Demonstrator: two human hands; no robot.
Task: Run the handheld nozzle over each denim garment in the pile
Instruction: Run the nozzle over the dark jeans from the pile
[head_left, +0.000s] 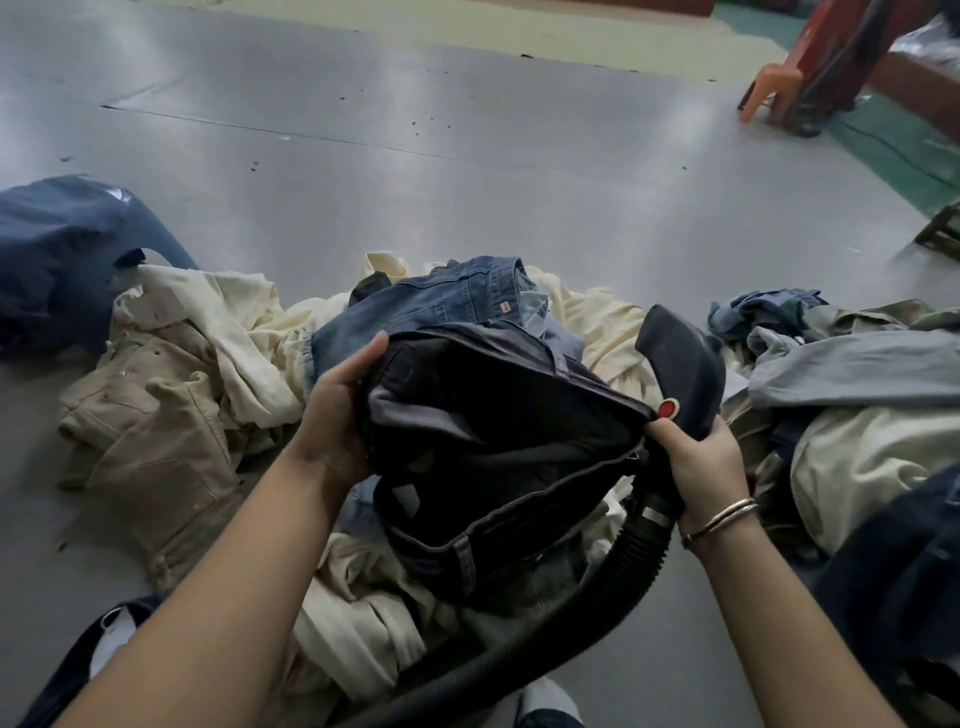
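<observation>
Head view: left hand (337, 410) grips the dark denim garment (493, 431) at its left edge. Right hand (698, 462) is wrapped round the nozzle (680, 364) handle, pinching the garment's right edge too; hose (597, 587) trails below that grip. Pile (218, 332) underneath.
</observation>
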